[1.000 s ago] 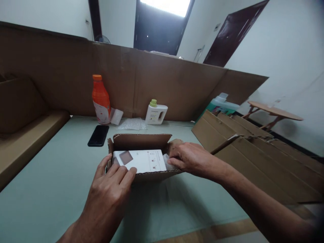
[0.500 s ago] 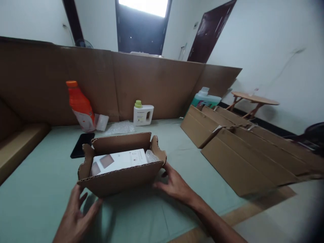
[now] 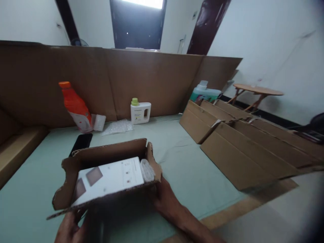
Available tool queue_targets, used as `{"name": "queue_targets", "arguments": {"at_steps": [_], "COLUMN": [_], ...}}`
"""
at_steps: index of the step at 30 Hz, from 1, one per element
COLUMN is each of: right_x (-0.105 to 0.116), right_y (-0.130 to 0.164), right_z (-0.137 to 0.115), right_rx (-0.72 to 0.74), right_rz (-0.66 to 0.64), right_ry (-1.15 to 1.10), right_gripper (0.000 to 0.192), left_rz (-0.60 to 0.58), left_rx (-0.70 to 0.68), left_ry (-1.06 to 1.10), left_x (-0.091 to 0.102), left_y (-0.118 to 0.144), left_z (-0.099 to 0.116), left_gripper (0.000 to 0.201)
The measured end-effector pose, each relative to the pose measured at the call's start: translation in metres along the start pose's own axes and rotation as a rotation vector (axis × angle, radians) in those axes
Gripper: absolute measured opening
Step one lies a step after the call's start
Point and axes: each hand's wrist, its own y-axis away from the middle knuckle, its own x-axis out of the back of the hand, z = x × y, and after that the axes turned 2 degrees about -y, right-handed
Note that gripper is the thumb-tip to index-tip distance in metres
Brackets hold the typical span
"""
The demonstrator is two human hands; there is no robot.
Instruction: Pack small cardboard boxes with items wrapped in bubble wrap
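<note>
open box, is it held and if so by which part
The box is held by its near corners: left hand at the left one, right hand at the right. The exact grip is hidden.

The carton (image 3: 113, 152) hides most fingers of the left hand (image 3: 69, 228) and the right hand (image 3: 165, 199). Between these hands, small print on the white box (image 3: 111, 179) is unreadable; beyond the grip, the carton partly covers the phone (image 3: 81, 142).

Bare left hand (image 3: 71, 226) and right hand (image 3: 164, 199) hold an open brown cardboard box (image 3: 113, 151) with a white printed carton (image 3: 113, 180) and translucent plastic bundle (image 3: 147, 170) inside; beyond stands a white, green-capped plastic jug (image 3: 138, 113).
</note>
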Motion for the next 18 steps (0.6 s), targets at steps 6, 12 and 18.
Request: {"name": "queue_targets", "arguments": {"at_steps": [6, 12, 18], "right_x": [0.06, 0.133, 0.132], "right_y": [-0.036, -0.031, -0.011], "right_z": [0.048, 0.114, 0.163], "right_rx": [-0.179, -0.252, -0.206], "right_rz": [0.221, 0.567, 0.637], "right_ry": [0.077, 0.262, 0.218], "right_gripper": [0.047, 0.051, 0.077], "left_rz": [-0.195, -0.356, -0.294], "left_rx": [-0.218, -0.433, -0.478], "left_ry": [0.058, 0.125, 0.086], "left_x": [-0.095, -0.259, -0.364], "left_y": [-0.082, -0.153, -0.166], "left_z": [0.083, 0.151, 0.167], "left_gripper": [0.044, 0.054, 0.071]}}
